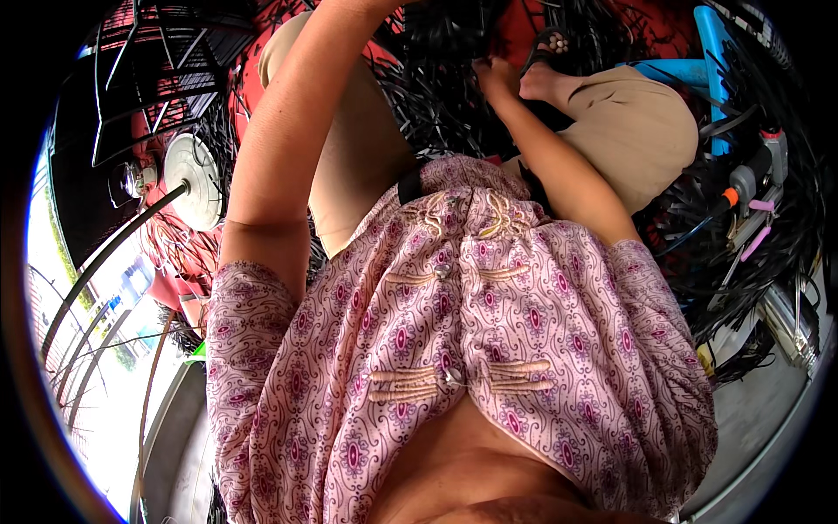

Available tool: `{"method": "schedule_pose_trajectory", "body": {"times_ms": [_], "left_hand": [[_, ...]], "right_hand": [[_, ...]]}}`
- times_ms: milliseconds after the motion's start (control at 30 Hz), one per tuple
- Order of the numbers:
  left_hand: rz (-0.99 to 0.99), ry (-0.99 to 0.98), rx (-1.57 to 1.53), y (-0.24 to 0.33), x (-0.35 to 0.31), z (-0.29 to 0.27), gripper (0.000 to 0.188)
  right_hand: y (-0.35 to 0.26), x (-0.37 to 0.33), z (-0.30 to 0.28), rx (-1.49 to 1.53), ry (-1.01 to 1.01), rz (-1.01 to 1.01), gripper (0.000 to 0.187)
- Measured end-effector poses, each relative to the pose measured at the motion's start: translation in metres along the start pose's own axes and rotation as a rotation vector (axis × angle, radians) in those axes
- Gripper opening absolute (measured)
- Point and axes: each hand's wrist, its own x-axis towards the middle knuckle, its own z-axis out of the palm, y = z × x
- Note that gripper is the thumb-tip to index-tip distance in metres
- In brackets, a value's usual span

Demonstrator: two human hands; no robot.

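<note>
My left arm reaches up past my knee to the upper edge, where the base of my left hand (377, 5) is cut off. Its fingers are out of the picture, so what it holds is hidden. Farther right, my right hand (496, 79) is closed beside my foot, over a tangle of flat black strips (436, 109). Whatever its fingers grip is too small and dark to make out. A dark woven-looking mass (449, 26) lies between the two hands at the upper edge.
A black wire frame (161, 74) and a pale round disc (194, 182) stand at left. On the right are a blue plastic piece (714, 83), a grey tool with an orange tip (742, 186), a pink-handled tool (756, 243) and a shiny metal cylinder (788, 325). Red covering shows beneath the strips.
</note>
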Motion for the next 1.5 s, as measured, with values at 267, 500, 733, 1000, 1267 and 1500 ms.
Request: {"method": "schedule_pose_trajectory", "body": {"times_ms": [267,500,733,1000,1267,1500], "left_hand": [[0.033,0.001,0.027,-0.015,-0.003,0.002,0.032],[-0.011,0.091,0.023,-0.031,-0.014,0.037,0.037],[-0.047,0.012,0.067,-0.029,-0.031,0.075,0.035],[-0.031,-0.162,0.107,-0.017,-0.025,0.068,0.059],[0.009,0.050,0.187,-0.019,-0.028,0.088,0.049],[0.004,0.058,0.170,-0.015,-0.027,0.089,0.044]], "right_hand": [[-0.060,-0.053,-0.066,0.083,0.269,-0.568,0.027],[-0.105,-0.107,-0.150,0.335,0.230,-0.604,0.021],[-0.138,-0.120,-0.207,0.395,0.148,-0.770,0.023],[-0.169,-0.071,-0.220,0.358,0.094,-0.888,0.024],[-0.191,-0.052,-0.229,0.440,-0.009,-0.678,0.026],[-0.200,-0.010,-0.208,0.972,-0.243,-0.505,0.031]]}}
